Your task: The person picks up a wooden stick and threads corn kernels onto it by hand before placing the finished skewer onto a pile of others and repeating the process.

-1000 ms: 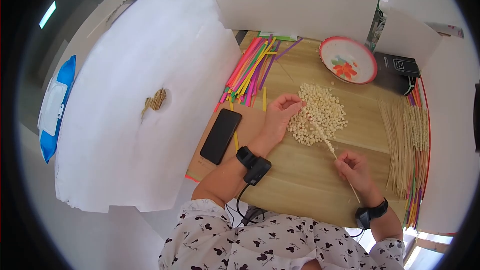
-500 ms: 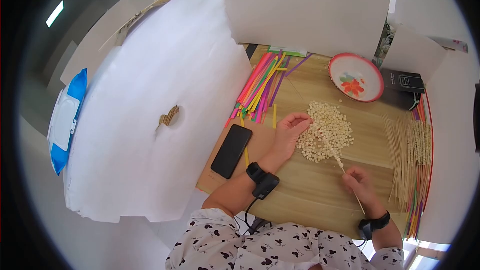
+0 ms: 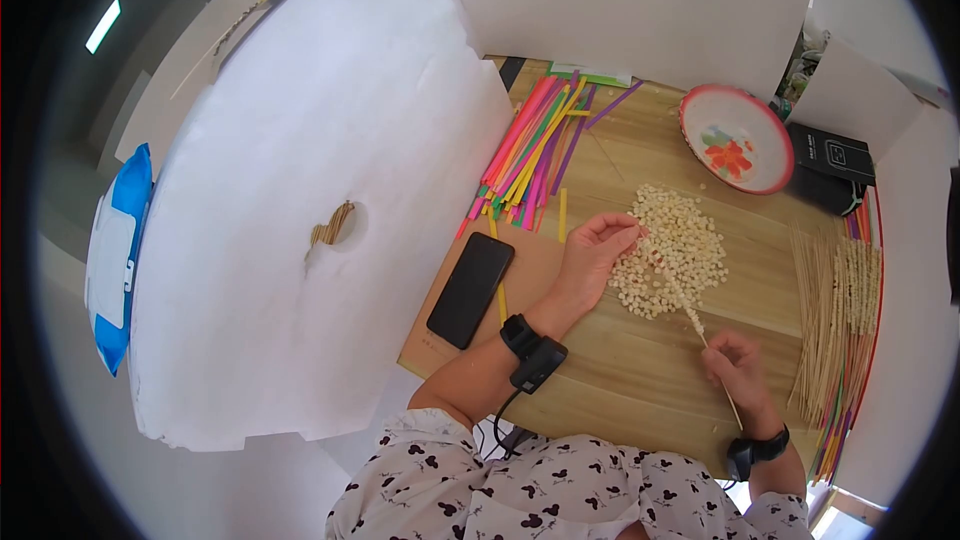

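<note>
My right hand [image 3: 737, 372] is closed around a thin bamboo stick [image 3: 734, 408], held slantwise. Small pale beads [image 3: 692, 316] are strung along its upper part, which reaches over a loose pile of the same pale beads [image 3: 672, 215]. At the pile's left edge is my left hand [image 3: 598, 255], thumb and fingertips pinched together. Whatever lies between those fingertips is too small to make out. The stick's far tip is hard to tell from the pile behind it.
Colourful strips [image 3: 530, 155] and a black phone [image 3: 471, 290] on cardboard [image 3: 428, 325] lie left. Behind the pile stand a red-rimmed bowl [image 3: 690, 145] and a black box [image 3: 830, 155]. Bare sticks [image 3: 812, 320] and beaded sticks [image 3: 857, 285] line the right. A white foam panel [image 3: 240, 270] stands far left.
The camera view has shifted slightly, so the table things appear farther right and mostly higher. Both hands keep nearly the same pose beside the pile, the right still gripping the stick.
</note>
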The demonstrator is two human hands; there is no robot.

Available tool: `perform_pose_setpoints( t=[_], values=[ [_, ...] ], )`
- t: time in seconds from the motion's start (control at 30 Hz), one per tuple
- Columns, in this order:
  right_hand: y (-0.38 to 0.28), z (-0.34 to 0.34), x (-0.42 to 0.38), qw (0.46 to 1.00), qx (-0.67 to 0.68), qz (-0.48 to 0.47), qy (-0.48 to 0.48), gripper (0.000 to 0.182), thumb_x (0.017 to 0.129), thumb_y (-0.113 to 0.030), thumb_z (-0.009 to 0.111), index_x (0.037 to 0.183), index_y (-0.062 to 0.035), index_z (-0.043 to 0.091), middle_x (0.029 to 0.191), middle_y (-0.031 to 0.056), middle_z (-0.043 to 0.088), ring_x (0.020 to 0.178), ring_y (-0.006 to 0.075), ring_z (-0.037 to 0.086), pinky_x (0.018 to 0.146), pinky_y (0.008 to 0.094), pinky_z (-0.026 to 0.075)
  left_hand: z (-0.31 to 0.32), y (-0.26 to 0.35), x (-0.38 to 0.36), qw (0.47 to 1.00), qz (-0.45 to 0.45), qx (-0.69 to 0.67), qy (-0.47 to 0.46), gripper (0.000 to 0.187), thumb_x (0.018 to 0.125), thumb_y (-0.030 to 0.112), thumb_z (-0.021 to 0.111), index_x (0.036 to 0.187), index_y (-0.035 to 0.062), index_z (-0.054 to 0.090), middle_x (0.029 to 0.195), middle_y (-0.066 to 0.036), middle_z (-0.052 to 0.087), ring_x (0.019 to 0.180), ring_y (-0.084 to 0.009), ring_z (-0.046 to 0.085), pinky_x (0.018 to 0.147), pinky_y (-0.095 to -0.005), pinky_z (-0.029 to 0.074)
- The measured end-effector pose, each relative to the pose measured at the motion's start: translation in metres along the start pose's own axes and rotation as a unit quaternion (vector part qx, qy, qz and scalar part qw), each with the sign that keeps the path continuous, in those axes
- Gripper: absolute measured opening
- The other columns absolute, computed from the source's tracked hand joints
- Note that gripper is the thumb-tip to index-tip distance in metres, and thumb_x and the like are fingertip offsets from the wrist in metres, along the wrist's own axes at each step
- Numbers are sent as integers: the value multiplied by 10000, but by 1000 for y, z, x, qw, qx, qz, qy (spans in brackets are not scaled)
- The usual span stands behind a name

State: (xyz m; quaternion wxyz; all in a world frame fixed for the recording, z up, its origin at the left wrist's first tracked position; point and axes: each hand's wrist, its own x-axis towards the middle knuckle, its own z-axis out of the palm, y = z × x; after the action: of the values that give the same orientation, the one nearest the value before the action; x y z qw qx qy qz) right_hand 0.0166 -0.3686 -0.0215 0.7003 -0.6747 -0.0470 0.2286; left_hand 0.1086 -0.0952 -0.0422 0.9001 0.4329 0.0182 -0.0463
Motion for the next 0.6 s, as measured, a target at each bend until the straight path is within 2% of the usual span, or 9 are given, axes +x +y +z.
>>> perform_pose_setpoints(
  t=[0.3,0.43,0.5,0.6],
  values=[
    [0,0,3,1000,12,7,-3,154,903,-107,641,777,-57,567,578,-39,523,477,18,444,432,184,318,-1,1,2,1000,-5,2,-10,162,888,20,639,1050,25,628,1005,-113,684,787,-96,596,731,-222,487],
    [1,-2,1,1000,7,15,3,163,903,-134,651,780,-62,571,579,-37,532,476,20,453,432,183,326,1,2,1,1000,-27,-6,14,161,888,28,643,1049,22,630,1004,-114,683,778,-97,591,734,-227,487],
    [2,-1,1,1000,-1,20,10,166,903,-141,653,781,-63,572,579,-37,533,474,21,455,432,182,329,0,3,2,999,-33,-39,-7,156,890,38,644,1045,18,632,1004,-113,682,776,-97,584,736,-229,483],
    [4,-2,3,1000,-7,17,8,171,903,-152,655,780,-68,572,575,-41,533,469,20,455,430,182,327,0,2,1,1000,-22,-17,-13,156,891,42,644,1044,15,634,998,-110,684,784,-97,585,737,-230,480]
  ],
)
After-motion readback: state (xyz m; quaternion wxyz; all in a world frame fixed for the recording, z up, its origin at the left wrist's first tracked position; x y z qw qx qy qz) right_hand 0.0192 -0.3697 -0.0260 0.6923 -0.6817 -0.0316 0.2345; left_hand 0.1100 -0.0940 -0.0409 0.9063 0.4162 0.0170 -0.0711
